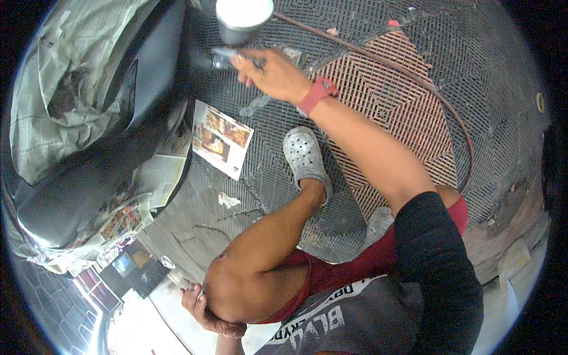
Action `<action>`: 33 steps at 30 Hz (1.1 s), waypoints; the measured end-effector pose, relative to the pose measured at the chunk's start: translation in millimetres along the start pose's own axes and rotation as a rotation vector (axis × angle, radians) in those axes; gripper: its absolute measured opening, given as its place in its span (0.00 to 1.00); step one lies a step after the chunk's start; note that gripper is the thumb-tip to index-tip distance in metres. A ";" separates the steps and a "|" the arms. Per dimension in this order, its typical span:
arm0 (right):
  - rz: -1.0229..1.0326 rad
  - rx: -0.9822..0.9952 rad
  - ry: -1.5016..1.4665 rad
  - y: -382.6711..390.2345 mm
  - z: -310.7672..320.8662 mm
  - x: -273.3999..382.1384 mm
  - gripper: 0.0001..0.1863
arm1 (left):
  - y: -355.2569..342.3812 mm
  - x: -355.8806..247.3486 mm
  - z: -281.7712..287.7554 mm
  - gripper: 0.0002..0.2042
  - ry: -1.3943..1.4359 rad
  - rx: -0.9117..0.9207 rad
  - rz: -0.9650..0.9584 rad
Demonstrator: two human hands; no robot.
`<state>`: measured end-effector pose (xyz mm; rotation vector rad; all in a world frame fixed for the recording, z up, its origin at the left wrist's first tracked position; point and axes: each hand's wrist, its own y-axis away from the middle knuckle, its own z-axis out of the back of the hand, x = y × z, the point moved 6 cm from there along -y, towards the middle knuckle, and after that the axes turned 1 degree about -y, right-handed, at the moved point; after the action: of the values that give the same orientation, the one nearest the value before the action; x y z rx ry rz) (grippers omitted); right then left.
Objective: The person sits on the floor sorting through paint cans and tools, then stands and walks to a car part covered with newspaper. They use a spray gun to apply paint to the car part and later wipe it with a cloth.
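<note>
While your right hand (pixel 266 72) closes around a spray gun (pixel 220 58), the tool sits near the top of view, just beside the dark body panel (pixel 163 65), with a grey cup (pixel 239 32) under a pale top next to it. Your left hand (pixel 210 313) rests against your bent knee; you can't tell from here whether it grips anything. Crumpled newspaper (pixel 53 118) covers parts of the panel, whose bare stretch looks smooth and matte. Beneath you spreads a floor of ribbed, dark grey matting (pixel 266 192), with a pinkish-tan section (pixel 384 89) to the right and a reddish hose (pixel 408 72) curving across it. A sheet with pictures (pixel 222 139) lies flat between the panel and your grey clog (pixel 302 152). Toward the lower left, the room turns glaringly bright beside a dark, patterned surface (pixel 56 299).
</note>
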<state>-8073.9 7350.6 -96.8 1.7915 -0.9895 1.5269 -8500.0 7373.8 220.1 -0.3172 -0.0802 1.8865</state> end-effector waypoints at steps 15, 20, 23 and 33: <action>-0.083 0.207 0.142 33.2 -42.1 14.9 0.37 | -10.8 -8.8 -3.5 0.34 -0.003 0.041 -0.023; 0.016 0.032 0.112 -27.6 12.1 26.4 0.33 | -7.6 -4.6 -1.4 0.33 0.005 0.035 0.004; 0.068 -0.066 0.217 -66.0 39.9 36.6 0.34 | -5.4 -2.2 -0.9 0.34 0.001 0.022 0.035; 0.023 -0.048 0.161 -75.8 60.2 113.6 0.32 | -11.1 -6.3 -0.5 0.36 -0.004 0.056 0.002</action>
<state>-7969.7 7324.9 7.0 1.6023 -0.9625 1.6199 -8487.9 7371.6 223.1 -0.2755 -0.0291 1.8882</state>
